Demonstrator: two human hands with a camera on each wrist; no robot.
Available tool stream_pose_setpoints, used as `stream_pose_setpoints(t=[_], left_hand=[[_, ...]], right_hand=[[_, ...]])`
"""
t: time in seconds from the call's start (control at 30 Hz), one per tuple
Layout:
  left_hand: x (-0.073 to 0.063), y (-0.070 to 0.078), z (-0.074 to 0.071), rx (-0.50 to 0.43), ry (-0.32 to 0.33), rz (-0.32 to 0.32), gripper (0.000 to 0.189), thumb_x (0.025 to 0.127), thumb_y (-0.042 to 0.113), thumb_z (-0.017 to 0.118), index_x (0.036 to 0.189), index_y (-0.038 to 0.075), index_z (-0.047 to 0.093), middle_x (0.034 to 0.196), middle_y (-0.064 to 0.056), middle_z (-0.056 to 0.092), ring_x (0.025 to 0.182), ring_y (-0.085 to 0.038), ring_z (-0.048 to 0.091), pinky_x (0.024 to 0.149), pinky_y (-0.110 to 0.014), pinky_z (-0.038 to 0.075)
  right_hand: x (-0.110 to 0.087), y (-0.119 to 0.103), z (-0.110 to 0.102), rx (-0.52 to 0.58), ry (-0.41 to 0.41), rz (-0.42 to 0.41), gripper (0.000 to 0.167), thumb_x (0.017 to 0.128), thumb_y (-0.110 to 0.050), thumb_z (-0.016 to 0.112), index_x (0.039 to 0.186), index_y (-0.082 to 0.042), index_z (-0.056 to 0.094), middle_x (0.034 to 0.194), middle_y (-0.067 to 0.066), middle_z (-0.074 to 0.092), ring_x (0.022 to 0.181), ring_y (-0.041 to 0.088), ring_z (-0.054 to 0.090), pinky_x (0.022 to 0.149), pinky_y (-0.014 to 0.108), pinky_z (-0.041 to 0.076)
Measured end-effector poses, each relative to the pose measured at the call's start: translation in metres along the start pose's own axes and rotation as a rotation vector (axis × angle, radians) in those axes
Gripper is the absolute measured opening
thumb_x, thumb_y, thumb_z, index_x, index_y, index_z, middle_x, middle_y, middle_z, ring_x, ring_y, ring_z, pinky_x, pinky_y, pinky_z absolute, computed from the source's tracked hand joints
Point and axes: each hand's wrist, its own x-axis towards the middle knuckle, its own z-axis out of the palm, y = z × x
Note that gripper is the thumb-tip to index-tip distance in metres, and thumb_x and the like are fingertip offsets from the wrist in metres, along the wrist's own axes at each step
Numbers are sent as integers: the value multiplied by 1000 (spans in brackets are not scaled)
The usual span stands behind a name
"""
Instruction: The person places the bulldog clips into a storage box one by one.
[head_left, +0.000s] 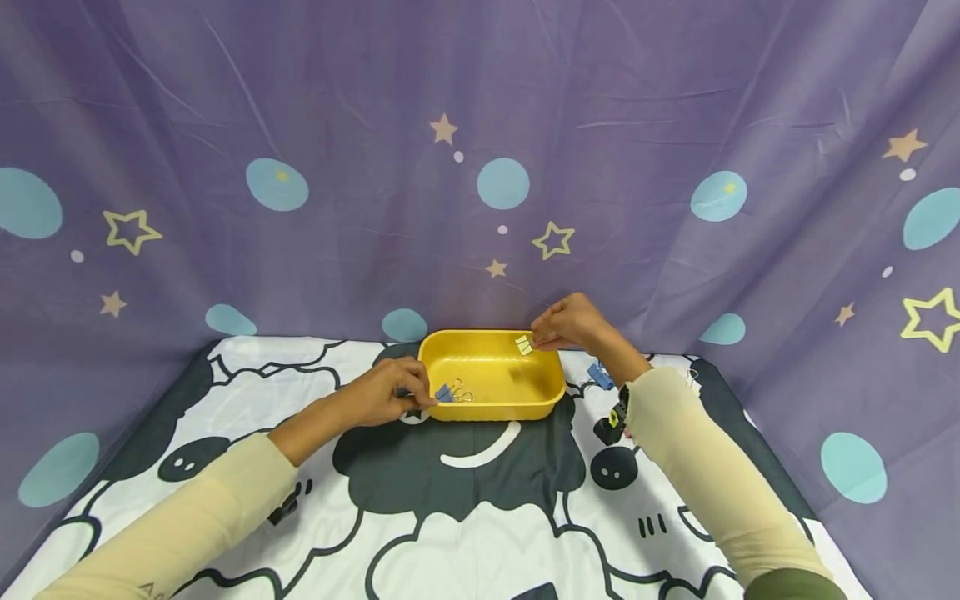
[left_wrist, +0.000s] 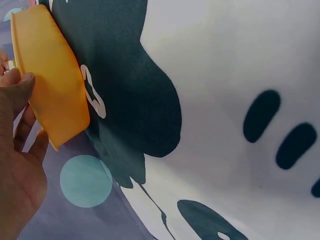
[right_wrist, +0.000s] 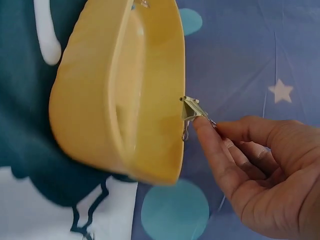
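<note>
A yellow tray stands at the back of the cloth-covered table. My left hand grips its left rim, with the thumb showing against the edge in the left wrist view. Just inside that rim, close to the left fingertips, is a blue binder clip with wire handles. At the tray's far right corner my right hand pinches a pale yellow binder clip between thumb and fingers. The right wrist view has this pale clip at the tray's rim, its wire handles showing; whether it touches the rim I cannot tell.
Another blue clip lies on the table right of the tray, beside my right forearm. A small white item, partly hidden by the sleeve, is farther right. A purple curtain hangs directly behind the tray.
</note>
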Motion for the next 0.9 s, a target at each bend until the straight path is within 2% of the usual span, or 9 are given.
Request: stream_pose_setpoints(t=[0.23, 0.4, 0.57, 0.9], left_hand=[[2, -1, 3, 4, 13, 47, 14, 89, -3, 90, 86, 11, 90, 90, 4, 72, 89, -10, 60, 76, -27, 54], [4, 0, 5, 12, -1, 23, 12, 90, 0, 91, 85, 11, 90, 89, 5, 72, 89, -10, 59, 77, -27, 53], [2, 1, 2, 14, -8, 3, 12, 90, 1, 91, 86, 12, 90, 89, 5, 73, 89, -10, 60, 77, -27, 53], [0, 2, -2, 33, -3, -9, 13, 91, 1, 91, 88, 14, 91, 89, 5, 73, 89, -9, 61, 78, -28, 54]], right_hand=[[7, -15, 21, -28, -4, -16, 28, 100, 5, 79, 125, 17, 77, 111, 28, 84, 93, 32, 87, 101, 55, 65], [8, -25, 38, -29, -7, -34, 30, 98, 7, 78, 125, 18, 76, 108, 31, 83, 92, 36, 87, 100, 56, 65], [16, -29, 59, -24, -17, -47, 29, 98, 9, 77, 124, 20, 75, 110, 34, 82, 99, 43, 86, 102, 59, 63], [25, -35, 92, 12, -42, -66, 26, 98, 10, 73, 121, 23, 75, 109, 37, 80, 101, 47, 84, 97, 57, 65]])
